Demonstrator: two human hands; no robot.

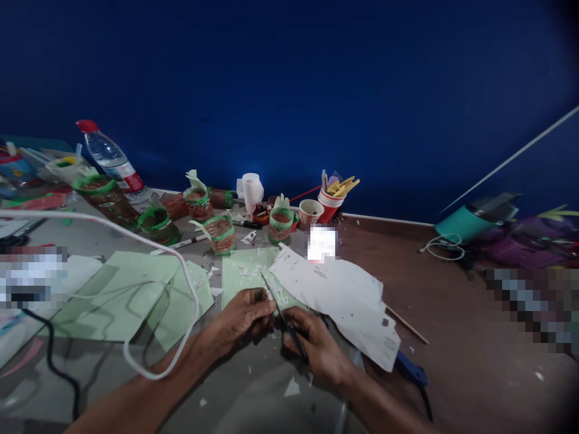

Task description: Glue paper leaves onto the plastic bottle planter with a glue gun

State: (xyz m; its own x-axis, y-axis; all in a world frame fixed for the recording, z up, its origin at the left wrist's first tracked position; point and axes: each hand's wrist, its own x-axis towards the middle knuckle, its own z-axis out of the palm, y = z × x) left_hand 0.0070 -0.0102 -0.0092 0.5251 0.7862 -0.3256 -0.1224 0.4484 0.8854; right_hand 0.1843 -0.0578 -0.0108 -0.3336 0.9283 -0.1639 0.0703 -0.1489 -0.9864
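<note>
My left hand [242,316] pinches the near edge of a small piece of paper, thumb and fingers closed on it. My right hand [312,346] is closed around the handles of a pair of scissors [278,304], whose blades point up and away between the two hands. A large white sheet [339,295] with faint marks lies just right of the scissors, partly over my right hand. A light green sheet [242,271] strewn with small white scraps lies under and behind the hands.
More green sheets [131,289] lie at left, crossed by a white cable [181,265]. Several brown cups with green bands [219,232], a water bottle [113,160], a white roll [251,190], a red cup of tools [332,199] stand behind. A thin stick [407,325] lies right.
</note>
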